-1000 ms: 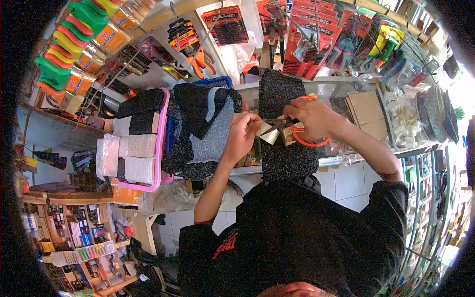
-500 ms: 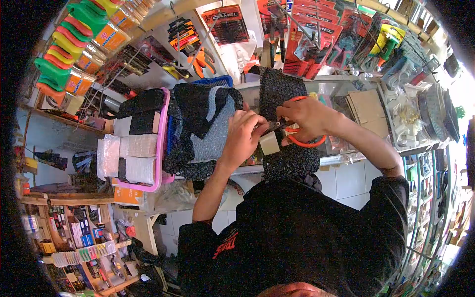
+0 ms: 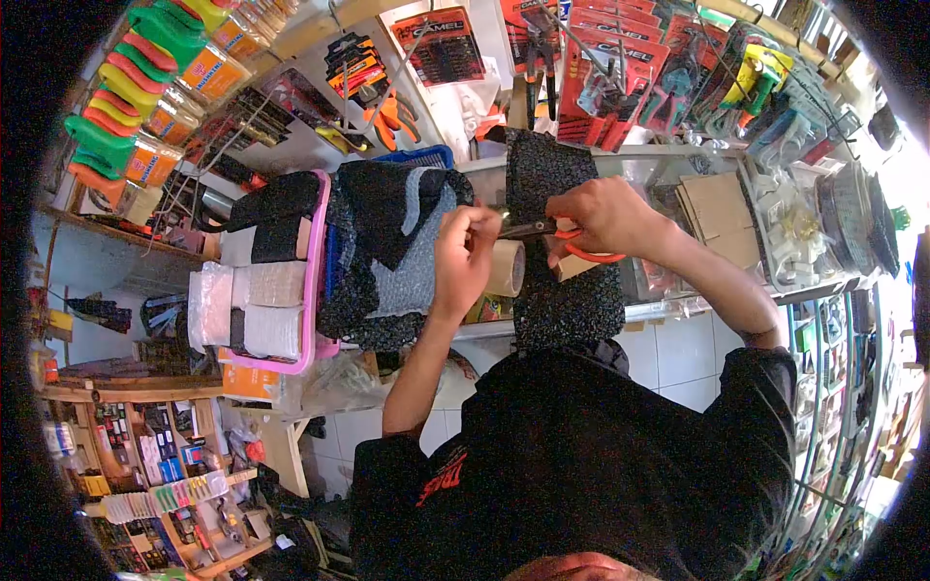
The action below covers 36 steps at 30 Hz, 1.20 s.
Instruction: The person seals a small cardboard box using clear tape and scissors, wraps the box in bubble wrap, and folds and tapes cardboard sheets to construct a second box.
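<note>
My right hand (image 3: 605,223) is closed on the orange handles of a pair of scissors (image 3: 528,230), whose dark blades point left towards my left hand (image 3: 463,261). The fingers of my left hand are pinched together near the blade tips, beside a roll of tape (image 3: 506,268). Whether the roll is held or hangs from the fingers is hard to tell. Below my right hand is a small brown cardboard piece (image 3: 573,265), over a strip of black bubble wrap (image 3: 570,315) lying across the glass counter.
To the left stands a pink-rimmed basket (image 3: 315,281) of wrapped packets, beside a heap of black and grey bubble wrap (image 3: 402,281). Flat cardboard (image 3: 719,221) lies on the counter at right. Packaged tools (image 3: 610,87) hang on hooks beyond the counter.
My left hand has shifted slightly left and the roll of tape is now lower and turned. The scissors now point more directly left, with their blades closer together than one second ago.
</note>
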Each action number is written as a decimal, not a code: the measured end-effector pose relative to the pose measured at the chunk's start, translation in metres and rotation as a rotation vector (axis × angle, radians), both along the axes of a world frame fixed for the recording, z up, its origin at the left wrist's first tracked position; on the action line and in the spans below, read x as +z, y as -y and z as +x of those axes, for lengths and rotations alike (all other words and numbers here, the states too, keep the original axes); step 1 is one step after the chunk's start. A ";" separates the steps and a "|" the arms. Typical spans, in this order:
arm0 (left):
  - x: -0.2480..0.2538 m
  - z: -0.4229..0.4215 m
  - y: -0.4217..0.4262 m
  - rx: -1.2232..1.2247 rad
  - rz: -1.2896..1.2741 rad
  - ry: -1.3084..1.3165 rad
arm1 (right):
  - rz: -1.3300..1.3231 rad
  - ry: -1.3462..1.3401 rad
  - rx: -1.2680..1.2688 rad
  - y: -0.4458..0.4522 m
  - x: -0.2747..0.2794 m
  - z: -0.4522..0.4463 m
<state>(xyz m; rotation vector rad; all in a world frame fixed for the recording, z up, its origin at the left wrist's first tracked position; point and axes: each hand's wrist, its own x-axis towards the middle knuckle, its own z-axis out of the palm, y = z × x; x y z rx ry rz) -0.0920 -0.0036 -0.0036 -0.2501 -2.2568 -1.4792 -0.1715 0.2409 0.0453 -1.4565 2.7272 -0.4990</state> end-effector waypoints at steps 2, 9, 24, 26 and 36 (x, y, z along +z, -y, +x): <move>-0.008 -0.001 0.003 0.044 0.261 0.083 | 0.014 0.017 -0.042 0.001 0.000 0.002; -0.018 0.014 0.014 -0.126 0.873 0.307 | -0.120 0.107 -0.301 -0.036 -0.007 0.010; -0.045 0.011 -0.029 -0.830 1.015 0.172 | -0.099 0.115 -0.931 -0.145 -0.183 0.040; -0.052 0.009 -0.031 -0.746 0.910 0.159 | -0.174 0.009 -0.936 -0.136 -0.185 0.048; -0.065 0.014 -0.033 -0.380 0.425 0.047 | -0.209 0.048 -0.994 -0.127 -0.185 0.068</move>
